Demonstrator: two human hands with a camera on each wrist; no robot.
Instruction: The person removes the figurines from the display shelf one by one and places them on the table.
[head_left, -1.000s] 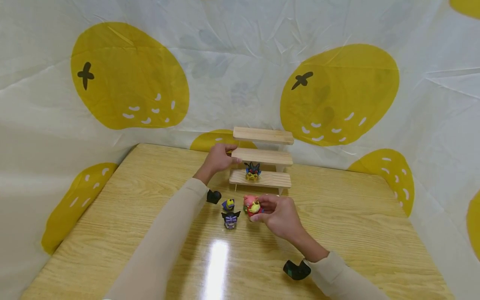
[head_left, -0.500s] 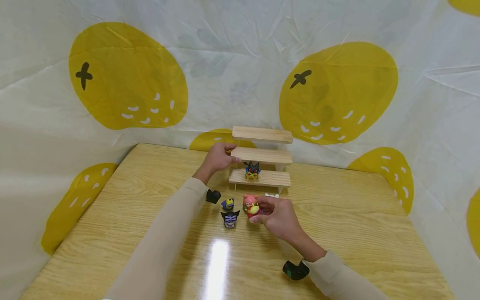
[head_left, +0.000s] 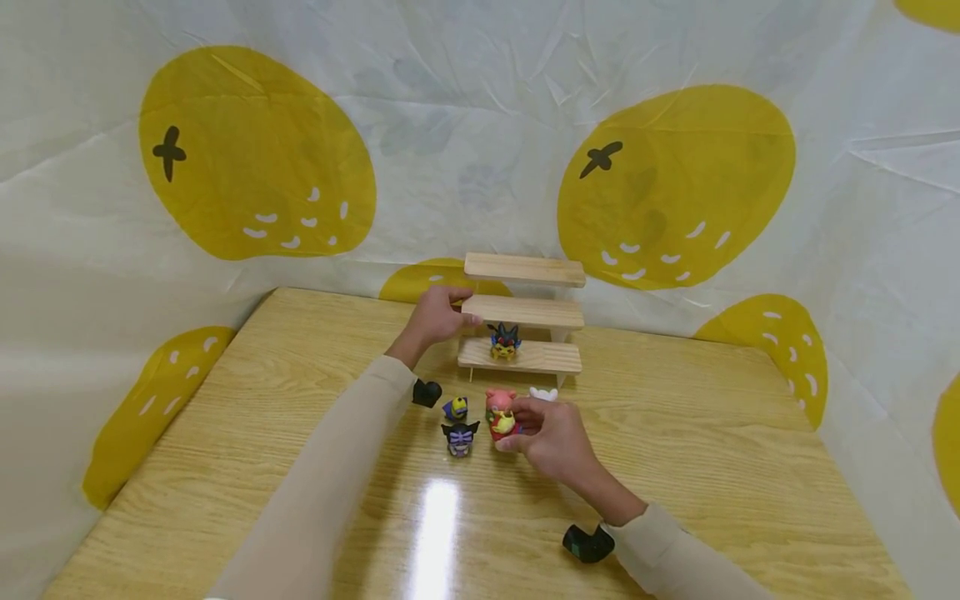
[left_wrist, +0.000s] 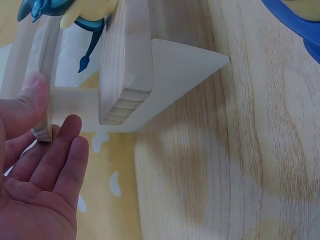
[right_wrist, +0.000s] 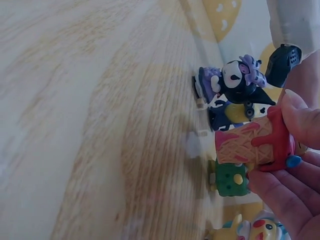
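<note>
My left hand (head_left: 435,315) pinches the left end of the middle board of a three-tier wooden display stand (head_left: 525,312), thumb on top and fingers below. With thumb and fingertips, my right hand (head_left: 558,440) holds a red and yellow figurine (head_left: 503,424) with a waffle-cone-patterned lower part (right_wrist: 247,142), just above the table. Behind it stands a pink-headed figurine (head_left: 498,400), whose green body (right_wrist: 231,180) shows in the right wrist view. A figurine with a dark eared hood (head_left: 505,342) sits on the lowest board.
Left of the held figurine stand a black and purple figurine (head_left: 460,439) and a blue and yellow one (head_left: 455,408). A white-eared figurine (head_left: 543,394) is partly hidden behind my right hand. Patterned cloth (head_left: 465,167) hangs behind the wooden table (head_left: 712,467).
My right hand has shifted slightly left and down with the red figurine, so more of the white-eared figurine shows. The left hand keeps its grip on the stand.
</note>
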